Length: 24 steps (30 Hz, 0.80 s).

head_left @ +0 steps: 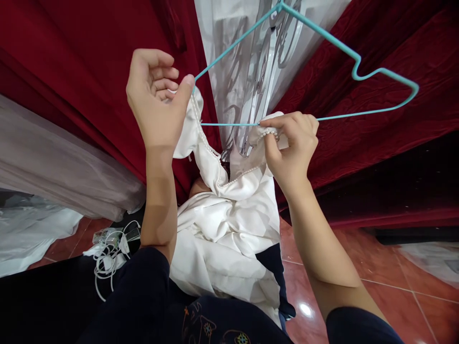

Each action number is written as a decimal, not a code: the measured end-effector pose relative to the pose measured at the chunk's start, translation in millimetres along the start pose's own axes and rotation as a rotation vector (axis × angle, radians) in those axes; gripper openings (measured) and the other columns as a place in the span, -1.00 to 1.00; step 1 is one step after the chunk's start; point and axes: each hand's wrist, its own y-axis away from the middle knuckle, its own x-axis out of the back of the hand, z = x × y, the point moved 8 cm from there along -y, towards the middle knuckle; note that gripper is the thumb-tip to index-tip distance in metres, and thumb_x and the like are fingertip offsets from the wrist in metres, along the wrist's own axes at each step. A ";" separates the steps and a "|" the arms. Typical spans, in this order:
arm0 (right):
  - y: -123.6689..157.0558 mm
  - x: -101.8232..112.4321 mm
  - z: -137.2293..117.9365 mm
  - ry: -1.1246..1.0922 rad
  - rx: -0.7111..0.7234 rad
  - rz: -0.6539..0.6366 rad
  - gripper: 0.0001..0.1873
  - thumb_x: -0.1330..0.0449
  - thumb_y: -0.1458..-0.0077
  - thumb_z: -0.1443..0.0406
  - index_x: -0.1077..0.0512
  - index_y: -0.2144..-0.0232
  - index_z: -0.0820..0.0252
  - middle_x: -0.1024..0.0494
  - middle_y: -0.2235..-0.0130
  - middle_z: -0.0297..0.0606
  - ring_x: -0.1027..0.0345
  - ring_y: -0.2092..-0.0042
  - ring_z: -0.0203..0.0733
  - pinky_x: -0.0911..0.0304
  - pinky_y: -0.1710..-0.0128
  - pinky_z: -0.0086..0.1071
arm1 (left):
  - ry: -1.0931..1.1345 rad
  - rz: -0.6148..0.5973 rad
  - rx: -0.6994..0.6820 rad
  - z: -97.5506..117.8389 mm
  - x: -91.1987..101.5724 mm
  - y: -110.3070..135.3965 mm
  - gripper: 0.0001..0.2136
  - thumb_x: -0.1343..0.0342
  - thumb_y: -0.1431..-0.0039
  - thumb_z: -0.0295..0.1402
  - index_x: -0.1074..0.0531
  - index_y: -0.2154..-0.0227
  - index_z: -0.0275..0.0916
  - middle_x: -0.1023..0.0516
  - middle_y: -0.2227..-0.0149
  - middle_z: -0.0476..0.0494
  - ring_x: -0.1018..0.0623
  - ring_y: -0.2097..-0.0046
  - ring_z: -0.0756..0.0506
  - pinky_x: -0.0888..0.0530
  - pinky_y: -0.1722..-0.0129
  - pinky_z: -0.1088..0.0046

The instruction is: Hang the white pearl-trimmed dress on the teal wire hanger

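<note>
A white satin garment (225,224) with a pearl-beaded neckline hangs between my hands and drapes onto my lap. My left hand (154,95) pinches one shoulder of the garment against the left end of a turquoise wire hanger (344,48). My right hand (290,143) is closed on the other beaded strap, holding it at the hanger's bottom bar. The hanger's hook is out of view at the top.
Dark red velvet curtains (71,71) hang behind, with a sheer white patterned panel (251,57) between them. Grey fabric (53,167) lies at left. White tangled cables (107,258) rest on the red tiled floor (358,258).
</note>
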 end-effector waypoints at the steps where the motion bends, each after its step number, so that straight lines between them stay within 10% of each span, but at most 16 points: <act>1: 0.2 0.6 -0.2 0.010 0.006 0.005 -0.82 -0.13 -0.26 0.33 -0.52 0.18 0.02 -0.56 0.22 -0.25 -0.43 0.13 -0.07 -0.27 -0.08 -0.04 | 0.013 0.035 0.010 10.9 -1.2 3.6 -0.72 -0.37 -0.34 -0.07 -0.43 0.09 0.00 -0.54 0.18 -0.03 -0.62 0.15 -0.08 -0.55 0.27 0.33; 4: -0.1 -0.8 1.5 0.053 0.001 -0.006 -0.85 -0.13 -0.28 0.29 -0.51 0.20 0.02 -0.56 0.23 -0.25 -0.43 0.13 -0.07 -0.28 -0.07 -0.04 | 0.089 0.121 0.085 44.6 -12.6 20.1 -0.92 -0.27 -0.42 -0.37 -0.49 0.18 -0.05 -0.55 0.25 -0.03 -0.59 0.21 -0.07 -0.54 0.21 0.30; 12: -3.0 2.2 -13.1 -0.018 0.052 0.055 -0.86 -0.16 -0.25 0.32 -0.51 0.19 0.04 -0.65 0.17 -0.28 -0.50 0.11 -0.10 -0.32 -0.16 0.01 | -0.054 -0.347 0.074 78.4 -115.8 72.1 -0.70 0.03 -0.40 -0.64 -0.45 0.03 -0.11 -0.65 0.02 -0.07 -0.60 -0.06 -0.15 -0.53 -0.11 0.23; 17: 9.3 43.3 -6.3 0.017 0.039 0.389 -0.88 -0.17 -0.05 0.33 -0.47 0.32 0.07 -0.51 0.17 -0.13 -0.43 0.03 -0.03 -0.37 -0.05 -0.03 | -0.094 -0.335 0.080 72.2 -114.0 72.3 -0.67 0.05 -0.38 -0.66 -0.50 0.14 -0.11 -0.66 0.15 -0.02 -0.59 0.05 -0.13 -0.47 -0.01 0.28; 24: 18.8 120.7 105.8 0.110 -0.279 0.723 -0.66 -0.22 0.27 0.50 -0.13 0.55 0.06 -0.11 0.52 -0.47 0.09 0.51 -0.43 0.10 0.45 -0.32 | -0.115 -0.355 0.003 64.9 -101.9 67.4 -0.63 0.04 -0.26 -0.73 -0.53 0.20 -0.13 -0.64 0.20 -0.02 -0.55 0.14 -0.14 -0.43 0.06 0.27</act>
